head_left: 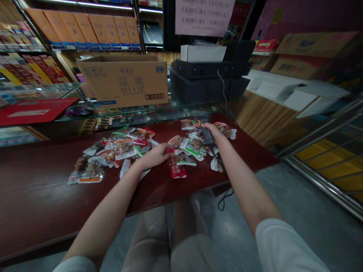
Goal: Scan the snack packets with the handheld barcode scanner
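My right hand (211, 130) is wrapped round a dark handheld barcode scanner (208, 136), held above the packets on the right side of the table. My left hand (155, 155) is closed, its fingertips pinching a small snack packet (170, 150) with a red end; part of it is hidden by the fingers. A heap of clear-and-coloured snack packets (116, 149) lies to the left of that hand. Between my two hands is a second group of packets (194, 147), with a red-ended packet (178, 172) nearest me. More packets (225, 130) lie beyond my right hand.
A dark red wooden table (42, 177) carries the packets. Behind it, a glass counter holds an open cardboard box (124, 85), a red folder (34, 111), a mouse (79, 110) and a black cash drawer (207, 88). The scanner's cable (225, 198) hangs below the table edge.
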{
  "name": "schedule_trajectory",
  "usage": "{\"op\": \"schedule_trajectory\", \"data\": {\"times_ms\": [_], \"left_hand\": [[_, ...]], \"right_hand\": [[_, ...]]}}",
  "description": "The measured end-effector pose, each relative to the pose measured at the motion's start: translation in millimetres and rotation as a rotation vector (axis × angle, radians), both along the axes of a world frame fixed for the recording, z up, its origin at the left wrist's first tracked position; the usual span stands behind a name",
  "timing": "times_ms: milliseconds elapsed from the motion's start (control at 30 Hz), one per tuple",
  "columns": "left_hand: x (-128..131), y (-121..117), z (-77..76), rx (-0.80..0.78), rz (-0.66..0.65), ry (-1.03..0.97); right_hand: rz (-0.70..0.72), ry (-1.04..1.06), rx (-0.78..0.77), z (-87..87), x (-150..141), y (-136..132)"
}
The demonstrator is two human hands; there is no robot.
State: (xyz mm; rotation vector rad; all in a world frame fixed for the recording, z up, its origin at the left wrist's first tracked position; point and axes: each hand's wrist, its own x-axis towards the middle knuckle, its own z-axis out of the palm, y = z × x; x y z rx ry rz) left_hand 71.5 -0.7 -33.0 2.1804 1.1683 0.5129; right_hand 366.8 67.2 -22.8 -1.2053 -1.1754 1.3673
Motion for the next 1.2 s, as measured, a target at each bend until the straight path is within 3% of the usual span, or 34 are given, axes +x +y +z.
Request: {"op": "schedule_trajectory", "data": {"times_ms": [133,300,400,500,733,967,1200], "left_hand": [[-21,7,15.1,-0.231,0.17,-0.397],[-28,19,14.2,-0.059,0.458,-0.809],[-31,29,4.8,0.042,0.597,-0.911],[-37,37,-2.0,0.05,0.69,-1.004],[-47,42,-5.2,-0.055,0.631,-1.185],[-46,39,-3.8,-0.169,0.515,-1.24],[-39,34,3.1,-0.216,0.527,-1.166]], "right_hand": [[0.016,0.112,0.112,23.9,-16,-9],[0.283,0.149,0.098,54.3,-55,-42],[0.395,0.188,0.039,55.2,-78,-51],[0.434,0.255,-0.011,40.8,-93,-48],[0.53,0.312,-0.077,7.8,-102,-42],[0.583,0.236,-0.085,8.6,-106,-51],[0.539,0.238,-0.028,7.0,-110,-53]]}}
